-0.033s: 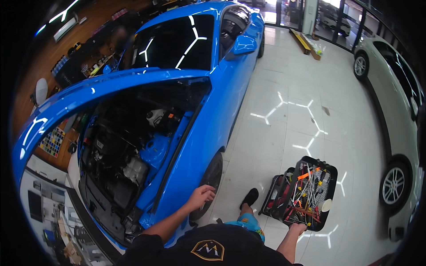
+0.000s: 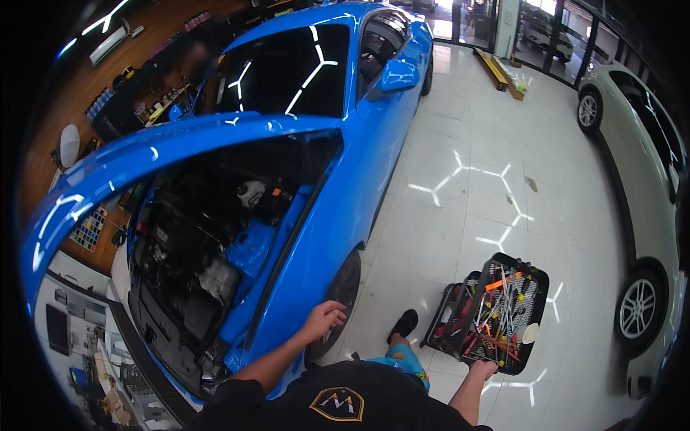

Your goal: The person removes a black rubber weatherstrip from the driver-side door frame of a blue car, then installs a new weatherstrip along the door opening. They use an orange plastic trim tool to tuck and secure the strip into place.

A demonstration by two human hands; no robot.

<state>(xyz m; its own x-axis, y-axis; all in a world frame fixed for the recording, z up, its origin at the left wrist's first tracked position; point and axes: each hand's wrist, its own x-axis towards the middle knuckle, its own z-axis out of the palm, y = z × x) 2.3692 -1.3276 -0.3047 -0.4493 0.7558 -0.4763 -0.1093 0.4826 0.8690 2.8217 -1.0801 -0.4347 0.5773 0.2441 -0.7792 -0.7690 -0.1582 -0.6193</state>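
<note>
My right hand is closed on the near edge of a black tool cart. Its mesh top tray holds a jumble of screwdrivers, long metal tools and orange- and red-handled tools, plus a pale round cup or roll. The fingers on the cart's edge are partly hidden. My left hand hangs in front of the blue car's front wheel, fingers loosely bent and apart, with nothing in them. Beside it stands the blue car, hood raised over a dark engine bay.
A pale car is parked along the right side. Long yellow and brown boxes lie on the glossy tiled floor near the glass doors. Shelves and a workbench with equipment line the left. My foot is between car and cart.
The view has shifted very slightly. Both hands and the cart keep their places.
</note>
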